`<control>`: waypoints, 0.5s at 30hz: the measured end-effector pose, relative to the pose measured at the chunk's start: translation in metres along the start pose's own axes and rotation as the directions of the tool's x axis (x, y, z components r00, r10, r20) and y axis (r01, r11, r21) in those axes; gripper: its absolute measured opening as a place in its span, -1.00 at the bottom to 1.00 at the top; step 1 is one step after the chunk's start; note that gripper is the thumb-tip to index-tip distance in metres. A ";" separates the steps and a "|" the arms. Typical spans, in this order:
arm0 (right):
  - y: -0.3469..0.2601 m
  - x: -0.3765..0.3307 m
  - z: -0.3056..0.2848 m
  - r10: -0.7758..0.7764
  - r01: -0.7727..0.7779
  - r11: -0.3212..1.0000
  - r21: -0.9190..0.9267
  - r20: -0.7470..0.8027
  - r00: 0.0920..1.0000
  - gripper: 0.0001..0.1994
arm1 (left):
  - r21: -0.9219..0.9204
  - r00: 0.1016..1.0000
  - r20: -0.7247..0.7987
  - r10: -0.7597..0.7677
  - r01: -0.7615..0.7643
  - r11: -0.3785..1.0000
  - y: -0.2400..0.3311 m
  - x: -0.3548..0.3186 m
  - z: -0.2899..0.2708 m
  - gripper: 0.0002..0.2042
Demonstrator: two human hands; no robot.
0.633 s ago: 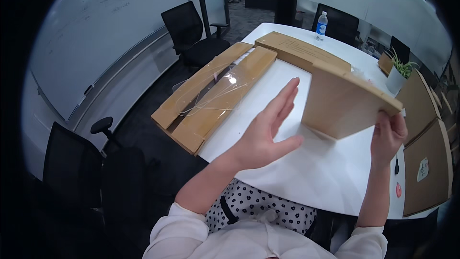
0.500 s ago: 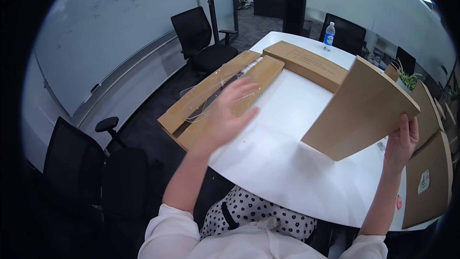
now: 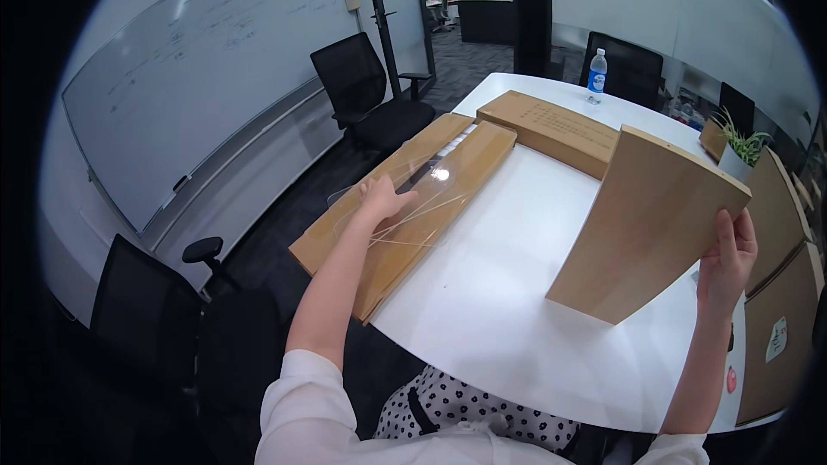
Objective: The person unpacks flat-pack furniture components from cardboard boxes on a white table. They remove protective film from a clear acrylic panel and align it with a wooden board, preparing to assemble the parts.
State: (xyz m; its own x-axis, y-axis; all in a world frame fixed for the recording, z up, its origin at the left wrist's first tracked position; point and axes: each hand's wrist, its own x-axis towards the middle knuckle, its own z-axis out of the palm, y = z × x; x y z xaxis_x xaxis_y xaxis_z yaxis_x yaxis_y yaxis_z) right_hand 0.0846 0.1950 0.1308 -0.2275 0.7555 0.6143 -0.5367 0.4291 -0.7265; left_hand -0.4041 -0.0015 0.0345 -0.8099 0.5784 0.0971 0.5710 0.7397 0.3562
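Observation:
My right hand grips the right edge of a light wood-coloured board. The board is tilted, its lower end at the white table. On the left, my left hand is on a crumpled clear plastic film, fingers bent into it and thumb to the right; part of the grasp is hidden. Beneath the film lies a long brown carton with its top flaps parted, showing a dark strip and white pieces in the gap.
A closed flat carton lies along the far side of the white table. A water bottle stands behind it. At the right are a potted plant and upright cardboard pieces. Black chairs stand around the table.
My left hand has come down and leftward onto the plastic film, its fingers now bent. My right hand still holds the board, which has dipped slightly. The view has shifted a little.

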 end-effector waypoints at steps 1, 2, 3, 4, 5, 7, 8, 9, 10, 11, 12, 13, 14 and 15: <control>0.002 0.000 0.000 -0.005 0.005 1.000 -0.007 -0.017 1.000 -0.68 | 0.019 1.000 0.019 0.003 -0.003 1.000 0.002 0.012 0.000 -0.22; 0.005 0.000 0.000 -0.009 0.009 1.000 -0.014 -0.034 0.999 -0.67 | -0.008 0.999 0.026 -0.020 0.021 1.000 0.005 0.023 0.001 -0.21; 0.004 0.001 -0.001 -0.024 0.022 0.999 -0.026 -0.055 0.998 -0.66 | -0.040 0.999 0.031 -0.033 0.034 0.999 0.017 0.031 -0.004 -0.20; 0.002 0.000 -0.001 -0.006 0.004 0.999 -0.043 -0.047 0.999 -0.63 | -0.073 0.998 0.037 -0.045 0.047 0.996 0.027 0.040 -0.007 -0.20; -0.002 -0.002 -0.001 0.011 -0.014 0.998 -0.061 -0.039 0.999 -0.59 | -0.052 0.998 -0.050 -0.033 0.030 0.998 0.025 0.058 0.003 -0.23; 0.003 -0.009 0.003 0.049 -0.049 0.996 -0.075 -0.008 0.999 -0.51 | -0.114 0.998 -0.035 -0.046 0.042 0.993 0.013 0.086 0.002 -0.25; 0.005 -0.015 0.005 0.060 -0.058 0.994 -0.092 0.014 0.998 -0.46 | -0.148 0.998 -0.029 -0.051 0.046 0.988 0.007 0.099 0.001 -0.25; 0.012 -0.021 0.005 0.076 -0.072 0.992 -0.105 0.035 0.997 -0.41 | -0.172 0.997 -0.024 -0.072 0.067 0.983 -0.002 0.111 0.004 -0.35; 0.017 -0.026 0.004 0.075 -0.070 0.991 -0.110 0.036 0.997 -0.37 | -0.200 0.996 -0.020 -0.090 0.085 0.976 -0.010 0.123 0.007 -0.44; 0.023 -0.032 0.003 0.075 -0.070 0.991 -0.113 0.039 0.996 -0.34 | -0.240 0.994 0.017 -0.109 0.110 0.965 -0.020 0.135 0.007 -0.51; 0.031 -0.039 0.000 0.081 -0.076 0.989 -0.123 0.037 0.996 -0.30 | -0.278 0.990 0.065 -0.124 0.138 0.951 -0.026 0.144 0.010 -0.57; 0.033 -0.045 -0.012 0.119 -0.106 0.982 -0.159 0.077 0.990 -0.31 | -0.363 0.981 0.123 -0.147 0.182 0.914 -0.018 0.147 0.010 -0.70; 0.035 -0.050 -0.019 0.125 -0.114 0.979 -0.169 0.056 0.991 -0.31 | -0.376 0.977 0.140 -0.160 0.202 0.904 -0.014 0.153 0.009 -0.67; 0.035 -0.055 -0.025 0.135 -0.127 0.976 -0.177 0.034 0.990 -0.32 | -0.386 0.971 0.160 -0.175 0.225 0.895 -0.012 0.158 0.009 -0.63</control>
State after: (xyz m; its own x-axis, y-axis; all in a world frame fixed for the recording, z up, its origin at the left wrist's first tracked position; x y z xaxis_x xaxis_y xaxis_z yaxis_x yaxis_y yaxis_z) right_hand 0.0986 0.1803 0.0639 -0.3255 0.7894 0.5205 -0.3506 0.4105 -0.8418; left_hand -0.5384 0.0841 0.0369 -0.8653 0.4873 -0.1172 0.2765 0.6592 0.6993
